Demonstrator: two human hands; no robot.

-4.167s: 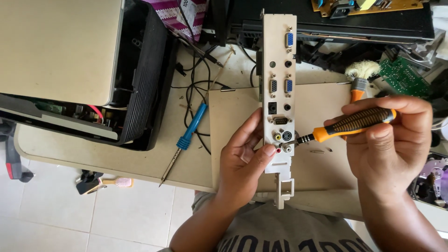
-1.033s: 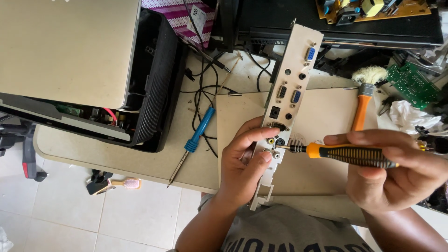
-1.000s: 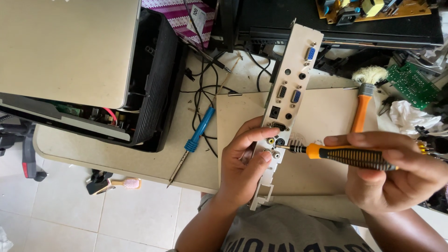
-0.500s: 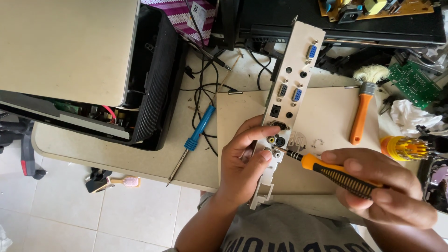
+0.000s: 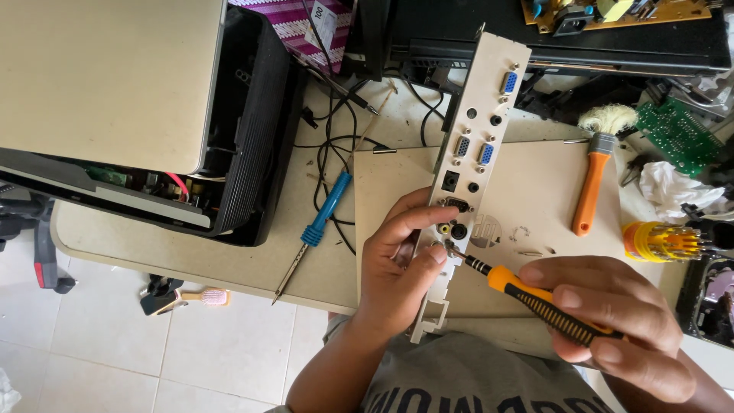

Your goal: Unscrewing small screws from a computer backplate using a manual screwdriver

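Left hand (image 5: 397, 268) grasping lower end of port panel (image 5: 468, 176), panel rising away from fingers. Right hand (image 5: 612, 321) clenched around screwdriver (image 5: 535, 298), tip touching panel beside left thumb.

Right hand (image 5: 612, 325) covers the back half of the screwdriver (image 5: 535, 302) handle. Left hand (image 5: 394, 271) hides the near edge of the port panel (image 5: 474, 153). Screw under the screwdriver tip too small to make out. Circuit board (image 5: 677, 134), right of the panel, is cut by the frame edge.

The beige table (image 5: 229, 264) bears a blue-handled soldering iron (image 5: 317, 226), an orange-handled brush (image 5: 595, 180), black cables (image 5: 332, 145) and an open black casing (image 5: 252, 130).
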